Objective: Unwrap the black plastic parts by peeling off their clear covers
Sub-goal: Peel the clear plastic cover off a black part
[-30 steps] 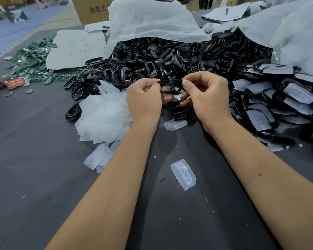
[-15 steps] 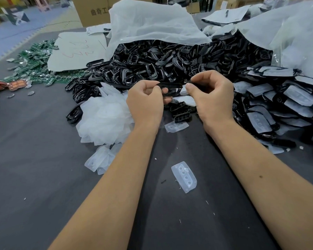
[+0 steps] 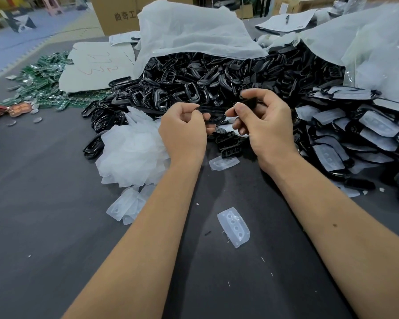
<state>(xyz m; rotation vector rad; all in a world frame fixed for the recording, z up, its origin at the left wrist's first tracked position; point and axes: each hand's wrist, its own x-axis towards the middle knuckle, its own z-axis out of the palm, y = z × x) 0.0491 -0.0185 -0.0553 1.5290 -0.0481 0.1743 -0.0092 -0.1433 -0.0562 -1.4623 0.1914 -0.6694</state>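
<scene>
My left hand [image 3: 182, 132] pinches one end of a black plastic part [image 3: 212, 112], held above the table's middle. My right hand [image 3: 268, 127] is just right of it, thumb and fingers curled round a dark black piece [image 3: 249, 103]. No clear cover can be made out between the hands. Behind them lies a big heap of bare black frames [image 3: 194, 84]. Covered black parts [image 3: 376, 125] are stacked at the right. Peeled clear covers form a pile [image 3: 134, 153] left of my left wrist.
Single clear covers lie on the grey table: one [image 3: 234, 226] between my forearms, one [image 3: 224, 162] under my hands, others [image 3: 127, 206] at the left. White plastic bags [image 3: 194, 31] drape the heap. Green circuit boards [image 3: 42, 79] and a cardboard box [image 3: 118, 14] are at the far left.
The hands have drawn apart a little. My right hand has lifted and turned with a black piece in its fingers, while my left hand keeps hold of the black part.
</scene>
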